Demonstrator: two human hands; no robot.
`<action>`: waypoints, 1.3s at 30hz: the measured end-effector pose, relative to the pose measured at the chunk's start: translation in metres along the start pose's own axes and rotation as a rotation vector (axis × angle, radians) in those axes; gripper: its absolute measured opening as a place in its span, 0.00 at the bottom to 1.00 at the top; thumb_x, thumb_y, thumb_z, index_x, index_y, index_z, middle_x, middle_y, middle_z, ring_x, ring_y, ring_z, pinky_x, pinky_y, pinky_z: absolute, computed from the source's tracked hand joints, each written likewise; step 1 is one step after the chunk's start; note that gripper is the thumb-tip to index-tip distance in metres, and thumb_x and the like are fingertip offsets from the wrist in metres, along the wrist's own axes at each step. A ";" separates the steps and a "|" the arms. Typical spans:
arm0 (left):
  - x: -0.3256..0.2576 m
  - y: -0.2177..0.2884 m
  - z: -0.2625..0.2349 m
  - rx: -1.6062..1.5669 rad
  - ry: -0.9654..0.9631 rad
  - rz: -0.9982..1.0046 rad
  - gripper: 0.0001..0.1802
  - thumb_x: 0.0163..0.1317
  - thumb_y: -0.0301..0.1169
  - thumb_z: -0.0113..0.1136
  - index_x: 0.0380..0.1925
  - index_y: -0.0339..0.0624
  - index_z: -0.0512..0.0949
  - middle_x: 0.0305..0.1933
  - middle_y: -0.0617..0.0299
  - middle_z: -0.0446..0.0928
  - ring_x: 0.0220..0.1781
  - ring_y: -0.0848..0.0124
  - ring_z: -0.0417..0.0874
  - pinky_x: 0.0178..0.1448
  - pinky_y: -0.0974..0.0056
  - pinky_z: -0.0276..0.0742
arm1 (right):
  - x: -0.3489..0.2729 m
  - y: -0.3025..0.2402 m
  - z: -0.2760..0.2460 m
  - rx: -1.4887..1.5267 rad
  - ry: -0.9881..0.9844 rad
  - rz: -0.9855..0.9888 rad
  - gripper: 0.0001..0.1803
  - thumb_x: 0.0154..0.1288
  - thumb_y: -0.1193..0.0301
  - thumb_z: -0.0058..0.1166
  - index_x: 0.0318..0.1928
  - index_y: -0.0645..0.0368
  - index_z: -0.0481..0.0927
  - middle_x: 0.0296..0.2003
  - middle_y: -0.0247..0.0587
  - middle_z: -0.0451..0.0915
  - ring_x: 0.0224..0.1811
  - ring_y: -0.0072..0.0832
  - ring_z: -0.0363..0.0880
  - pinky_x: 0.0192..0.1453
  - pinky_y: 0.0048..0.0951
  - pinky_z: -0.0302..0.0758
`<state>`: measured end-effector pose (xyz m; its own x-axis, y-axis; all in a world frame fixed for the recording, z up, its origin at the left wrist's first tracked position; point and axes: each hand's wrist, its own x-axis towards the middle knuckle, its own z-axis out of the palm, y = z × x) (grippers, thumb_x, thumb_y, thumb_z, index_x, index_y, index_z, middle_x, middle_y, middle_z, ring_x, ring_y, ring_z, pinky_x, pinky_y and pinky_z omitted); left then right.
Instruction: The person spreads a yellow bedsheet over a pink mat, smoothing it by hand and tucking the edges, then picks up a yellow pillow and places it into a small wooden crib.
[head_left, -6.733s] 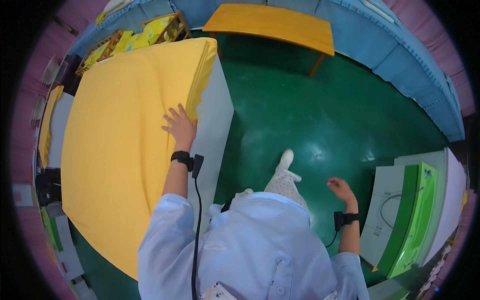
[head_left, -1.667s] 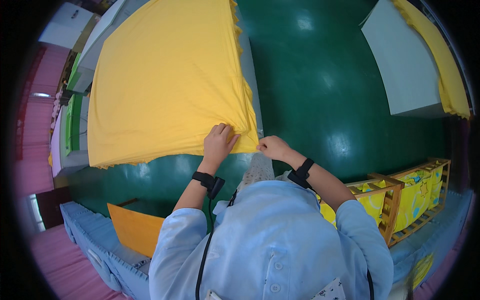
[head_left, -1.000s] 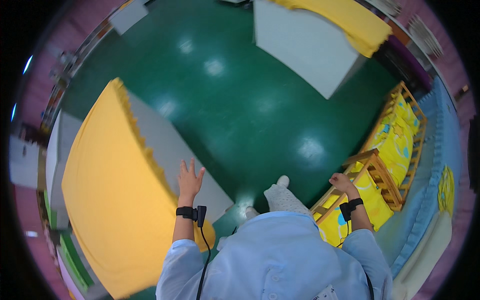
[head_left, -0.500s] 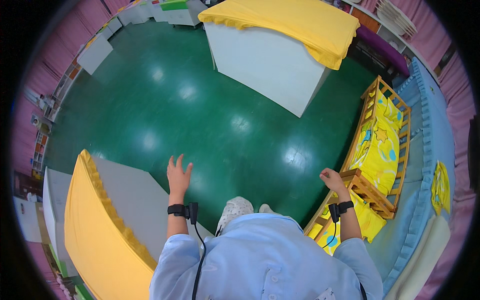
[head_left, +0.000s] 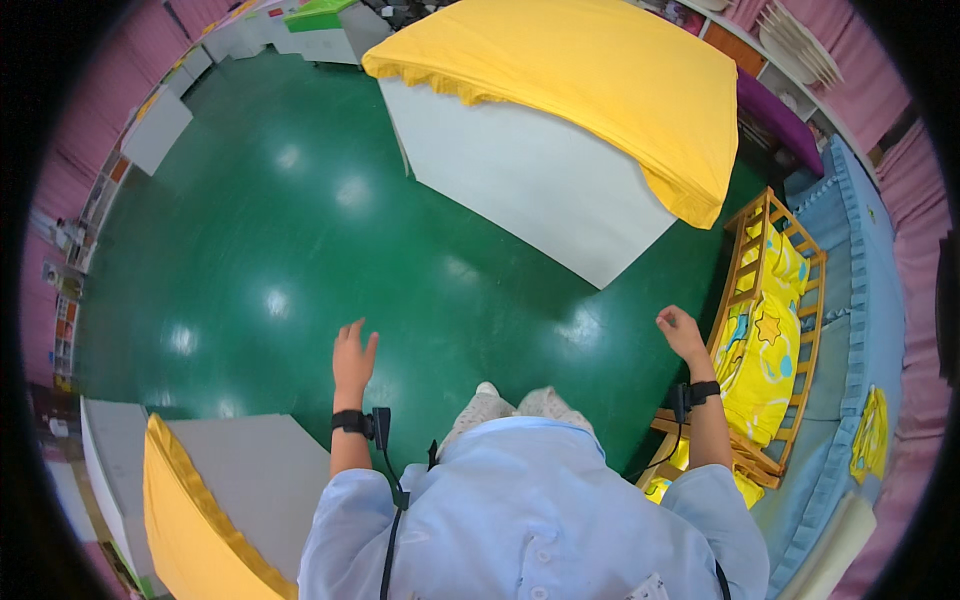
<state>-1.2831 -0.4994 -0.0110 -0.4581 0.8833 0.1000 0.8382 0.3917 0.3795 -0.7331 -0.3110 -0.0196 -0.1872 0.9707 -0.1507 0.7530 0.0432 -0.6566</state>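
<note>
My left hand (head_left: 353, 360) is held out over the green floor, palm down, with its fingers apart and nothing in it. It is nearest to the grey back of a low cabinet with a yellow cloth on the left. My right hand (head_left: 681, 331) hangs in the air left of a wooden crib (head_left: 745, 275). Its fingers are curled in, and no object shows in them. Both wrists wear black straps with small devices and cables. Neither hand touches any furniture.
Ahead stands a white cabinet (head_left: 520, 170) under a yellow cloth (head_left: 590, 70). A second yellow-draped cabinet (head_left: 185, 520) is at my lower left. Yellow bedding (head_left: 765, 330) lies in the crib, beside blue padding (head_left: 860, 260) along the right wall. Green floor (head_left: 300, 230) lies between.
I have moved forward: the white cabinet looks nearer, and the left cabinet and crib have slid lower in view. My right hand has risen slightly. Neither hand has taken hold of anything.
</note>
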 end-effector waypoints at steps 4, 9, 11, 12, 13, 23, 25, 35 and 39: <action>0.141 0.032 0.041 -0.268 -0.075 0.057 0.19 0.57 0.35 0.56 0.46 0.37 0.72 0.47 0.50 0.73 0.49 0.54 0.74 0.51 0.57 0.70 | 0.077 -0.001 0.002 0.298 0.081 0.220 0.13 0.61 0.65 0.49 0.42 0.60 0.73 0.34 0.37 0.76 0.35 0.25 0.75 0.38 0.25 0.72; 0.313 0.101 0.111 -0.364 -0.215 0.306 0.20 0.57 0.35 0.56 0.47 0.36 0.71 0.50 0.48 0.73 0.50 0.54 0.75 0.51 0.59 0.71 | 0.176 0.020 0.006 0.722 0.002 0.414 0.27 0.62 0.60 0.49 0.58 0.58 0.63 0.43 0.34 0.72 0.41 0.23 0.73 0.42 0.24 0.71; 0.377 0.117 0.139 -0.318 -0.256 0.368 0.24 0.56 0.34 0.57 0.51 0.34 0.68 0.52 0.46 0.72 0.52 0.54 0.74 0.51 0.60 0.71 | 0.212 0.028 0.016 0.777 0.017 0.422 0.32 0.62 0.58 0.50 0.62 0.57 0.56 0.51 0.39 0.69 0.47 0.26 0.72 0.46 0.27 0.71; 0.409 0.127 0.149 -0.307 -0.256 0.375 0.24 0.56 0.34 0.57 0.51 0.34 0.68 0.52 0.46 0.72 0.52 0.54 0.74 0.51 0.60 0.71 | 0.227 0.029 0.019 0.874 0.061 0.416 0.33 0.62 0.59 0.51 0.63 0.55 0.54 0.56 0.42 0.65 0.52 0.31 0.69 0.52 0.33 0.67; 0.431 0.135 0.158 -0.356 -0.284 0.280 0.28 0.56 0.33 0.57 0.55 0.35 0.64 0.55 0.45 0.69 0.55 0.54 0.72 0.52 0.60 0.71 | 0.236 0.032 0.022 0.885 0.061 0.439 0.33 0.62 0.59 0.51 0.63 0.55 0.54 0.56 0.42 0.65 0.52 0.31 0.69 0.52 0.33 0.67; 0.552 0.174 0.217 -1.527 -0.449 -0.423 0.56 0.54 0.18 0.55 0.63 0.62 0.21 0.60 0.54 0.58 0.59 0.59 0.63 0.59 0.52 0.64 | 0.280 0.038 0.034 1.910 0.242 0.416 0.20 0.46 0.75 0.62 0.44 0.49 0.75 0.46 0.30 0.74 0.52 0.30 0.67 0.61 0.41 0.58; 0.563 0.167 0.216 -1.667 -0.456 -0.536 0.54 0.55 0.17 0.54 0.63 0.63 0.24 0.59 0.55 0.58 0.60 0.61 0.63 0.60 0.52 0.63 | 0.276 0.037 0.036 1.931 0.278 0.452 0.19 0.47 0.77 0.59 0.43 0.51 0.75 0.46 0.32 0.75 0.52 0.30 0.68 0.61 0.40 0.59; 0.566 0.093 0.186 -1.484 -1.120 -0.580 0.14 0.58 0.36 0.58 0.40 0.42 0.71 0.28 0.65 0.76 0.16 0.77 0.69 0.24 0.73 0.68 | 0.217 0.016 0.034 1.583 0.318 0.492 0.12 0.57 0.74 0.52 0.43 0.51 0.72 0.36 0.32 0.75 0.34 0.23 0.70 0.42 0.29 0.68; 0.560 0.049 0.136 -0.982 -1.291 -0.053 0.09 0.60 0.36 0.54 0.33 0.43 0.75 0.21 0.66 0.74 0.14 0.80 0.65 0.21 0.75 0.62 | 0.199 0.013 0.023 0.991 0.594 0.918 0.12 0.55 0.77 0.49 0.42 0.52 0.71 0.31 0.35 0.73 0.22 0.24 0.66 0.23 0.24 0.64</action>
<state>-1.4587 0.0496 -0.0612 0.4856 0.6900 -0.5368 0.0963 0.5681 0.8173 -0.7752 -0.1232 -0.0752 0.5703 0.5314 -0.6264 -0.3126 -0.5648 -0.7637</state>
